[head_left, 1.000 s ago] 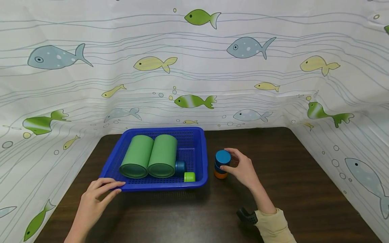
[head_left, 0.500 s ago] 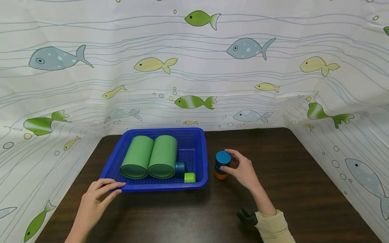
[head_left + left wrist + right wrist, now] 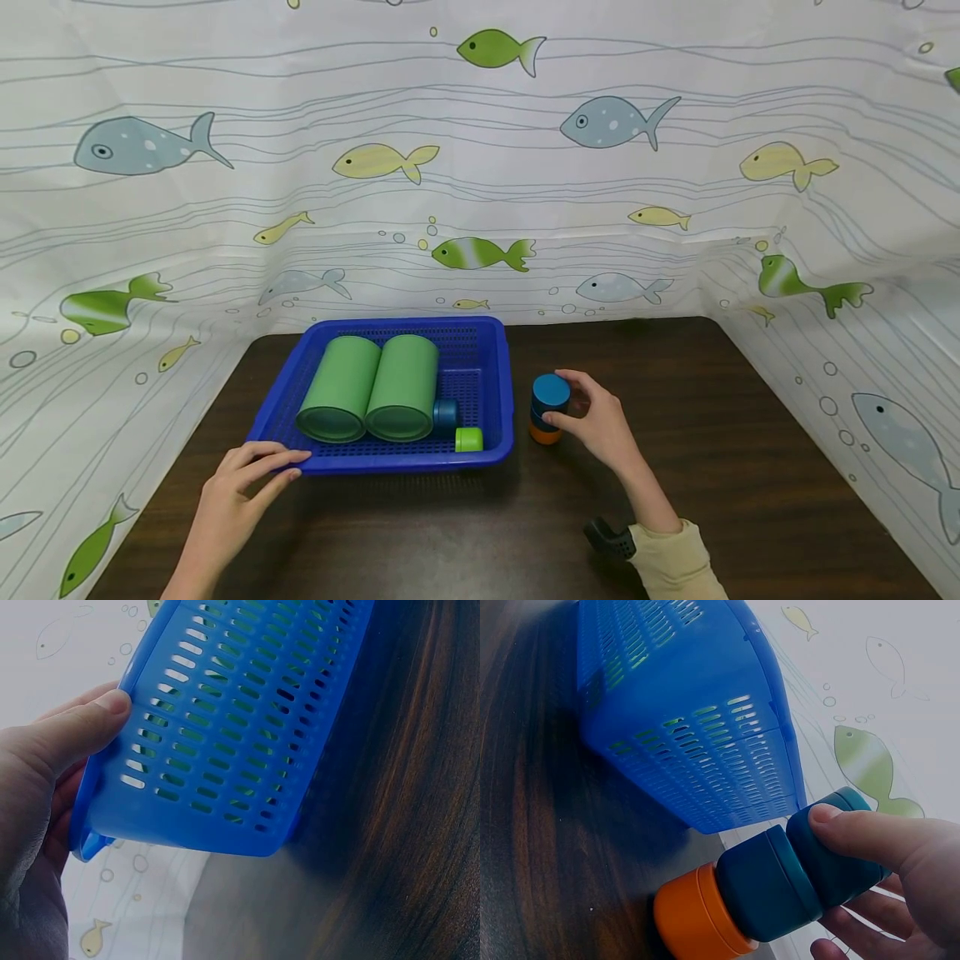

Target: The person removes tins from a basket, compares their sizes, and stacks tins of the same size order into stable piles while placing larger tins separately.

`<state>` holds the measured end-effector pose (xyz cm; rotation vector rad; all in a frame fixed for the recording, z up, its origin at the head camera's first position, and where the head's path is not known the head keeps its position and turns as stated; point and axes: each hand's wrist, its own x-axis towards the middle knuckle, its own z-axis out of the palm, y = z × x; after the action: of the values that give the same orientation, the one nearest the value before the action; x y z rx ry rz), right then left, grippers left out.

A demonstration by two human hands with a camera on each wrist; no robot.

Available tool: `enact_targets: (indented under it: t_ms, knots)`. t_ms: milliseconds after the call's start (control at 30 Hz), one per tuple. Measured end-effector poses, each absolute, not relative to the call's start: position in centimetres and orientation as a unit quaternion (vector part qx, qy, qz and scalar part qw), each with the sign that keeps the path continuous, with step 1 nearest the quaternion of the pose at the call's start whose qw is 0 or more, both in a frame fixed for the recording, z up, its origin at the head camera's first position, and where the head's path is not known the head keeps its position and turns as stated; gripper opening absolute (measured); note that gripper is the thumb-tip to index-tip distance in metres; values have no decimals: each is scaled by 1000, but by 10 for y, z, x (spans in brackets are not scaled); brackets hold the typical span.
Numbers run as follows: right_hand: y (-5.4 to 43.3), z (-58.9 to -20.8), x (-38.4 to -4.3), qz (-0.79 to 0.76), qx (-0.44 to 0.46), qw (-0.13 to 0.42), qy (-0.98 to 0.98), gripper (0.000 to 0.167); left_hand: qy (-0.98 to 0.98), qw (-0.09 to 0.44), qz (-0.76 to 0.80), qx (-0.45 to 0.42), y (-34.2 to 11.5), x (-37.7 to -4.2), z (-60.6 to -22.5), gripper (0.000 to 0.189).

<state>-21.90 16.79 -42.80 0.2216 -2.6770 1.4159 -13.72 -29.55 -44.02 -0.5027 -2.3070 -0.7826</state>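
A blue plastic basket (image 3: pixel 497 392) stands on the table. My left hand (image 3: pixel 234 492) grips its near left corner; in the left wrist view the thumb (image 3: pixel 101 712) presses on the rim and the other fingers go behind it. Right of the basket three small round jars are stacked upright. The bottom jar (image 3: pixel 697 913) is orange, the middle one (image 3: pixel 761 881) dark blue. Around the top blue jar (image 3: pixel 551 389) my right hand (image 3: pixel 596 417) holds thumb and fingers on opposite sides. That jar sits slightly offset on the middle one in the right wrist view.
Inside the basket two large green cylinders (image 3: pixel 341 383) lie side by side. A dark blue jar (image 3: pixel 445 414) and a lime green jar (image 3: pixel 468 439) lie to their right. Fish-patterned white sheeting (image 3: pixel 480 192) borders the dark wooden table (image 3: pixel 420 533) at the back and sides.
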Motion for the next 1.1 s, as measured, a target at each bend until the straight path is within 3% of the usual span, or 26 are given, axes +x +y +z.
enact_targets:
  t_ms: [1100]
  knots:
    - [165, -422, -218, 467, 81, 53, -879, 70, -878, 321, -300, -192, -296, -136, -440, 47]
